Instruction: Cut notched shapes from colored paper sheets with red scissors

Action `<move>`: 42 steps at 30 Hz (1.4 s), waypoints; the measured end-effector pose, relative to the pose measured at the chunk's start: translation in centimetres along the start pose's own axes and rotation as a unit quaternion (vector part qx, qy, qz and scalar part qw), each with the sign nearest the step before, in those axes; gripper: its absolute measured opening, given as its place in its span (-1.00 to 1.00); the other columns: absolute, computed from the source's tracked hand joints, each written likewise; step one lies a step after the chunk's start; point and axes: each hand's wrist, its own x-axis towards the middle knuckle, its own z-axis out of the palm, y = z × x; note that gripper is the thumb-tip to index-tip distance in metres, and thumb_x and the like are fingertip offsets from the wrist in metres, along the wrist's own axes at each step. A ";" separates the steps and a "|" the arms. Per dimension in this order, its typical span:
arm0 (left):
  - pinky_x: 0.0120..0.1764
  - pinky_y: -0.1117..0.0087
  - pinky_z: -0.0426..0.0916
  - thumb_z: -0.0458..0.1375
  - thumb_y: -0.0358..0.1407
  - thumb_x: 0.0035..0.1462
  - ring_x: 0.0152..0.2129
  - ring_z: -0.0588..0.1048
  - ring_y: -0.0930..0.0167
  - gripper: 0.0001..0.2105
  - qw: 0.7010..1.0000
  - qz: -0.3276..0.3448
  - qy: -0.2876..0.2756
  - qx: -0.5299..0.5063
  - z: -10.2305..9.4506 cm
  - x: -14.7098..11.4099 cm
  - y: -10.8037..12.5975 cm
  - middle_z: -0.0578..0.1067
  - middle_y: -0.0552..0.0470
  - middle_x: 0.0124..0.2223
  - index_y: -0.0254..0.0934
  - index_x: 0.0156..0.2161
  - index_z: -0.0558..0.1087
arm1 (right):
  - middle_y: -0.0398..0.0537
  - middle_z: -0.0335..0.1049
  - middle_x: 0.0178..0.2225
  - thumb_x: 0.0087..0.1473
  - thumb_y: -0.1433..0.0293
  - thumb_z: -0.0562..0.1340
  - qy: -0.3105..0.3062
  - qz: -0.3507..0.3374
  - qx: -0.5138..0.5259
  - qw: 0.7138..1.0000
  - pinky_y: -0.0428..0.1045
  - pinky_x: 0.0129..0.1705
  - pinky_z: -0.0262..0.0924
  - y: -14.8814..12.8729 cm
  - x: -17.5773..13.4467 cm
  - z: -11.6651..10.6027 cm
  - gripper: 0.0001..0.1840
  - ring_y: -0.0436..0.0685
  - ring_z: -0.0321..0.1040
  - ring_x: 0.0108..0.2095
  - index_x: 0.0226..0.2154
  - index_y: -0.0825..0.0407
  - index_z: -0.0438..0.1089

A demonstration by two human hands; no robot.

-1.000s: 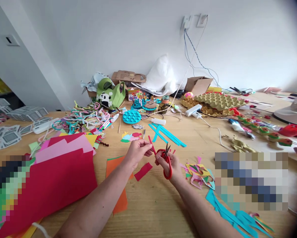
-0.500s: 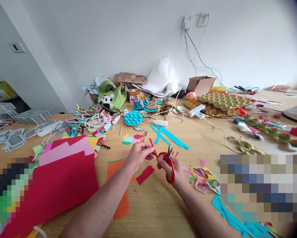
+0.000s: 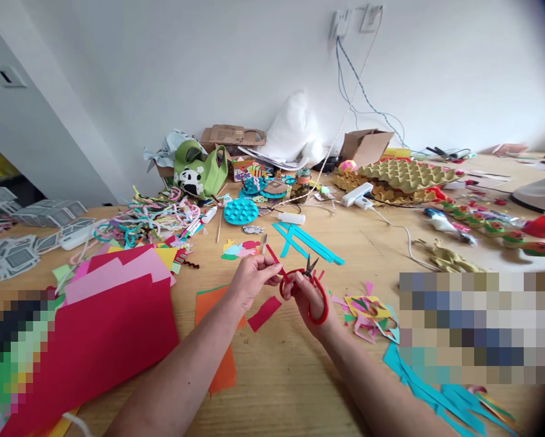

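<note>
On the bench [image 3: 277, 388], orange paper [image 3: 223, 370] is lying partly behind the left forearm, with a large red sheet [image 3: 104, 334] spreading out to its left. Farther in, a short red piece [image 3: 264, 313] is resting between the two hands, just below them. Above it, the left hand [image 3: 254, 278] is pinching a narrow red strip [image 3: 271, 254] between thumb and fingers; the strip is slanting down toward the right hand's fingertips, whose grip on it I cannot tell. The right hand [image 3: 309, 298] is curling through the handles of red scissors [image 3: 309, 272], their parted blades pointing away. Beyond, blue strips [image 3: 320, 246] are lying crossed, and a green bag [image 3: 213, 176] is standing near the wall.
</note>
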 end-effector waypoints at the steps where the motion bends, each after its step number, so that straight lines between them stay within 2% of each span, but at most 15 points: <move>1: -0.37 0.44 0.35 0.30 -0.24 -0.19 -0.56 0.44 0.49 -0.78 1.000 0.008 -0.007 0.000 0.0 0.0 0.0 0.46 0.06 -0.53 -0.36 -0.48 0.43 | -0.06 0.33 -0.61 0.10 0.08 0.04 -0.008 0.035 0.049 0.998 0.00 -0.44 0.21 0.0 0.0 0.0 -0.57 0.08 0.28 -0.55 -0.51 0.06 0.36; 4: -0.31 0.41 0.33 0.28 -0.23 -0.14 -0.52 0.44 0.49 -0.79 0.999 0.038 -0.037 0.000 -0.1 0.1 0.0 0.46 0.05 -0.51 -0.37 -0.47 0.44 | -0.05 0.34 -0.62 0.06 0.07 0.06 -0.043 0.141 0.163 0.976 0.00 -0.44 0.20 -0.1 0.2 0.0 -0.57 0.07 0.27 -0.58 -0.49 0.06 0.39; 7: -0.26 0.40 0.32 0.27 -0.25 -0.11 -0.48 0.43 0.48 -0.81 0.996 0.052 -0.066 0.001 -0.1 0.2 -0.2 0.47 0.04 -0.49 -0.38 -0.45 0.46 | -0.10 0.28 -0.67 0.02 0.12 0.12 -0.045 0.175 0.206 0.962 -0.02 -0.49 0.14 -0.4 0.3 0.0 -0.63 0.03 0.20 -0.64 -0.54 0.07 0.37; 9: -0.24 0.40 0.31 0.27 -0.26 -0.10 -0.45 0.44 0.47 -0.82 0.996 0.049 -0.074 0.009 -0.1 0.2 -0.2 0.48 0.02 -0.45 -0.38 -0.42 0.48 | -0.16 0.23 -0.69 -0.02 0.20 0.17 -0.041 0.160 0.230 0.959 -0.03 -0.52 0.10 -0.5 0.3 0.1 -0.71 0.00 0.14 -0.66 -0.60 0.05 0.32; 12: -0.22 0.39 0.31 0.29 -0.26 -0.12 -0.42 0.45 0.46 -0.80 0.997 0.030 -0.075 -0.006 0.0 0.1 -0.1 0.50 -0.01 -0.38 -0.37 -0.37 0.50 | -0.19 0.17 -0.70 -0.04 0.28 0.21 -0.025 0.101 0.218 0.970 -0.04 -0.52 0.08 -0.6 0.3 0.3 -0.68 -0.01 0.10 -0.65 -0.70 0.03 0.20; 16: -0.27 0.43 0.31 0.29 -0.25 -0.12 -0.43 0.44 0.48 -0.79 0.998 0.012 -0.066 -0.009 -0.1 0.1 0.0 0.51 -0.01 -0.36 -0.36 -0.36 0.50 | -0.13 0.26 -0.65 0.00 0.26 0.22 0.037 0.027 0.083 0.995 -0.04 -0.46 0.12 -0.9 -0.1 0.2 -0.71 0.02 0.18 -0.57 -0.64 0.05 0.30; 20: -0.28 0.43 0.31 0.31 -0.29 -0.16 -0.43 0.45 0.47 -0.80 0.998 0.010 -0.054 0.009 -0.1 0.2 -0.2 0.53 -0.03 -0.39 -0.36 -0.38 0.51 | -0.11 0.30 -0.60 -0.03 0.22 0.25 0.111 0.009 -0.020 0.994 -0.06 -0.45 0.15 -1.6 -0.6 0.2 -0.73 0.04 0.22 -0.54 -0.58 0.04 0.31; 22: -0.25 0.41 0.31 0.30 -0.28 -0.15 -0.42 0.46 0.46 -0.79 0.999 0.010 -0.050 0.012 -0.1 0.2 -0.4 0.55 -0.06 -0.37 -0.37 -0.38 0.51 | -0.12 0.29 -0.60 -0.03 0.20 0.25 0.123 0.005 -0.050 0.991 -0.07 -0.45 0.16 -1.9 -0.8 0.3 -0.72 0.03 0.23 -0.54 -0.58 0.05 0.30; 30: -0.36 0.44 0.32 0.28 -0.31 -0.17 -0.56 0.43 0.51 -0.85 1.000 0.025 0.009 -0.005 0.2 0.3 -0.4 0.47 0.06 -0.54 -0.38 -0.49 0.45 | -0.16 0.29 -0.58 -0.05 0.24 0.28 0.070 0.003 -0.062 0.996 -0.10 -0.45 0.13 -1.3 -1.2 0.5 -0.77 0.02 0.24 -0.53 -0.53 0.05 0.32; 42: -0.41 0.48 0.33 0.24 -0.33 -0.14 -0.59 0.44 0.52 -0.89 0.996 0.067 0.056 0.001 0.1 0.5 -0.1 0.44 0.11 -0.55 -0.35 -0.48 0.42 | -0.16 0.25 -0.60 -0.03 0.26 0.25 0.032 0.023 -0.068 0.997 -0.11 -0.47 0.08 -0.5 -1.0 0.6 -0.75 0.01 0.20 -0.54 -0.57 0.07 0.29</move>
